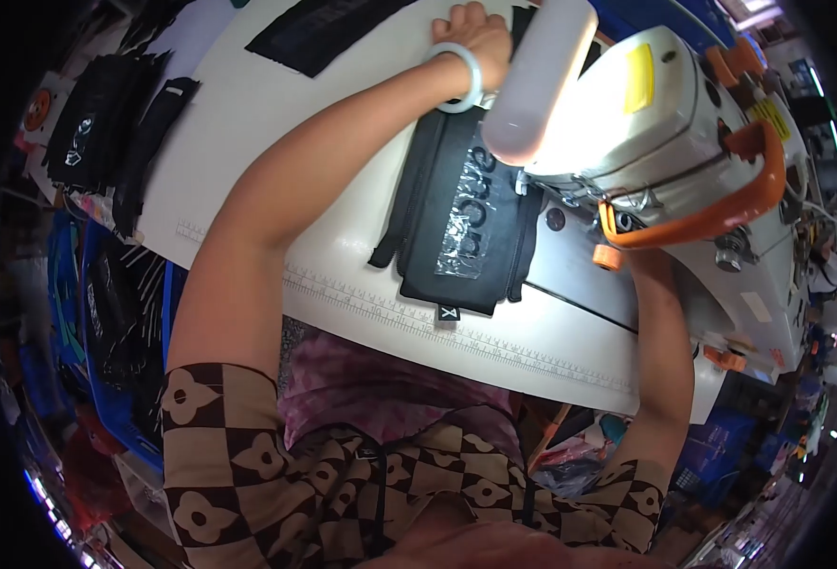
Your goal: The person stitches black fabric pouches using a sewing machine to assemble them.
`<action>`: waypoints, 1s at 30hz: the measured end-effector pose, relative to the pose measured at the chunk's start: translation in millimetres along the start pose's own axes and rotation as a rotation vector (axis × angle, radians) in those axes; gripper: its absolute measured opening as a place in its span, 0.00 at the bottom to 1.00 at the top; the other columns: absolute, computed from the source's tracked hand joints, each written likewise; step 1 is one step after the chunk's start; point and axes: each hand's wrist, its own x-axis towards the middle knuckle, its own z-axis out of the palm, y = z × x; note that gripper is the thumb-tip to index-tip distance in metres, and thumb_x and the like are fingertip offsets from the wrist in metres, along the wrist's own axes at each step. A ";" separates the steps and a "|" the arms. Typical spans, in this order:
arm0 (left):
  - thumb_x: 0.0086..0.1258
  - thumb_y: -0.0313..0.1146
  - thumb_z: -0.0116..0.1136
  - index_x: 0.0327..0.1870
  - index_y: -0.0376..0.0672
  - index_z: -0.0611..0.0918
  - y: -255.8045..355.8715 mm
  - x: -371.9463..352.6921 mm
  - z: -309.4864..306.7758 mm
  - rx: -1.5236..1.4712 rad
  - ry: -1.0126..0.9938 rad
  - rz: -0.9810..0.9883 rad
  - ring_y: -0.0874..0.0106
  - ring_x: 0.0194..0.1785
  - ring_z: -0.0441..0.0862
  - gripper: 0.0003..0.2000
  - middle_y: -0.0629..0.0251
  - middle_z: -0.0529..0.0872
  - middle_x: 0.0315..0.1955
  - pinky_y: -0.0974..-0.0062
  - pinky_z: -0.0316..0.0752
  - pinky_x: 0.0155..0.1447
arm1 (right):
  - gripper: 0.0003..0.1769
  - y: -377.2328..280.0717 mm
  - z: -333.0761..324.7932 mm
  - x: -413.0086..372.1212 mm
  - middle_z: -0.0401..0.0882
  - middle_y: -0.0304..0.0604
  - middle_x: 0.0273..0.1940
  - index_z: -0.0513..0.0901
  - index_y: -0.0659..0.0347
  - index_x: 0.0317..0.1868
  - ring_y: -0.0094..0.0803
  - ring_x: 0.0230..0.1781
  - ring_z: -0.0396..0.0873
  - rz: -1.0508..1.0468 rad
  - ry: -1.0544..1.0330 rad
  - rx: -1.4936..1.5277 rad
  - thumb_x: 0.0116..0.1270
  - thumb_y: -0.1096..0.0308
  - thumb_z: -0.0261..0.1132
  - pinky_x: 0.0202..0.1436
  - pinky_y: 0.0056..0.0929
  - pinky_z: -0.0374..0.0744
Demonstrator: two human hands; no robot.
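Head view: black fabric pouch (456, 228) under white sewing machine (665, 104), seemingly mid-seam; left hand (475, 38) curled at far end, grip unclear; right hand hidden.

— What are you seeing at twelve o'clock?
— I'm watching the left hand (471, 38), wearing a pale bangle (473, 83), curling over the far end of the black pouch (461, 228) that is lying on the white table (276, 114).
— And at three?
— The right forearm (660, 341) is running behind the sewing machine (665, 104); I'm not seeing its hand.
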 end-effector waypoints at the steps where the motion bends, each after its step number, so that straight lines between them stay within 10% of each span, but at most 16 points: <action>1: 0.78 0.34 0.56 0.68 0.49 0.81 0.1 8.6 12.0 0.001 -0.001 -0.009 0.49 0.78 0.66 0.19 0.50 0.71 0.76 0.50 0.63 0.77 | 0.28 3.6 13.9 -0.3 0.78 0.53 0.67 0.76 0.54 0.72 0.44 0.68 0.78 0.034 0.018 0.073 0.77 0.54 0.62 0.70 0.43 0.77; 4: 0.63 0.46 0.68 0.48 0.47 0.92 -15.9 42.8 60.0 0.157 0.077 0.122 0.51 0.69 0.71 0.18 0.52 0.81 0.61 0.48 0.68 0.66 | 0.28 5.4 58.3 8.0 0.78 0.52 0.68 0.76 0.54 0.72 0.45 0.69 0.77 0.141 0.076 0.287 0.77 0.54 0.61 0.71 0.43 0.76; 14: 0.70 0.40 0.63 0.56 0.44 0.88 -56.5 47.4 29.0 -0.387 0.272 -0.013 0.52 0.65 0.80 0.18 0.47 0.85 0.58 0.55 0.77 0.65 | 0.27 1.4 133.1 -52.7 0.77 0.50 0.69 0.75 0.54 0.73 0.48 0.71 0.75 0.540 0.275 0.960 0.78 0.56 0.60 0.73 0.42 0.75; 15: 0.73 0.47 0.66 0.49 0.39 0.85 -79.1 41.2 13.7 -0.372 0.452 0.099 0.55 0.43 0.89 0.18 0.51 0.91 0.39 0.62 0.81 0.50 | 0.27 2.2 143.3 -58.3 0.77 0.50 0.69 0.75 0.54 0.73 0.48 0.71 0.75 0.582 0.294 1.030 0.78 0.56 0.60 0.73 0.42 0.75; 16: 0.75 0.33 0.58 0.61 0.42 0.83 -92.0 32.6 -12.3 -0.319 0.534 0.065 0.46 0.65 0.79 0.15 0.44 0.84 0.60 0.52 0.73 0.66 | 0.27 -5.2 114.1 -40.9 0.77 0.50 0.69 0.75 0.54 0.73 0.48 0.71 0.75 0.588 0.297 1.032 0.78 0.56 0.60 0.73 0.42 0.75; 17: 0.75 0.31 0.58 0.59 0.38 0.82 -119.8 31.3 -28.7 -0.171 0.632 0.044 0.43 0.56 0.83 0.15 0.41 0.87 0.50 0.54 0.77 0.59 | 0.26 32.9 122.1 52.3 0.79 0.50 0.67 0.76 0.54 0.72 0.47 0.69 0.77 0.521 0.088 0.861 0.78 0.57 0.60 0.71 0.43 0.76; 18: 0.75 0.32 0.60 0.59 0.37 0.82 -127.9 15.0 -55.6 -0.214 0.590 -0.122 0.43 0.54 0.84 0.15 0.40 0.87 0.48 0.51 0.77 0.58 | 0.26 -2.5 12.2 -48.2 0.80 0.50 0.66 0.76 0.55 0.72 0.47 0.67 0.79 0.448 -0.116 0.685 0.78 0.57 0.59 0.70 0.43 0.78; 22: 0.73 0.46 0.66 0.51 0.40 0.85 -299.0 49.5 -76.1 -0.022 0.588 0.164 0.56 0.41 0.89 0.18 0.53 0.91 0.41 0.65 0.81 0.49 | 0.26 -14.9 -81.9 19.1 0.82 0.50 0.63 0.81 0.55 0.66 0.50 0.63 0.80 0.482 -0.591 0.419 0.74 0.51 0.63 0.69 0.48 0.76; 24: 0.73 0.43 0.67 0.50 0.39 0.85 -284.7 11.9 -73.7 0.508 0.728 0.020 0.55 0.45 0.87 0.16 0.55 0.91 0.40 0.65 0.80 0.54 | 0.26 -24.6 -98.3 21.8 0.82 0.51 0.63 0.84 0.55 0.63 0.52 0.62 0.80 0.538 -0.747 0.380 0.72 0.48 0.64 0.70 0.49 0.75; 27: 0.75 0.38 0.63 0.63 0.41 0.80 -136.4 -61.6 -64.2 0.140 0.570 0.135 0.46 0.61 0.77 0.19 0.43 0.82 0.56 0.55 0.71 0.65 | 0.21 -42.8 -116.0 13.9 0.88 0.47 0.50 0.86 0.56 0.59 0.43 0.42 0.88 0.080 -0.048 0.582 0.64 0.77 0.68 0.49 0.44 0.86; 30: 0.69 0.33 0.66 0.51 0.40 0.88 -93.0 -105.1 -21.3 -0.152 0.146 0.786 0.53 0.59 0.82 0.12 0.53 0.86 0.53 0.57 0.77 0.65 | 0.21 -81.3 -164.3 37.5 0.86 0.44 0.44 0.89 0.57 0.51 0.39 0.36 0.87 0.105 -0.033 0.823 0.56 0.82 0.71 0.39 0.36 0.85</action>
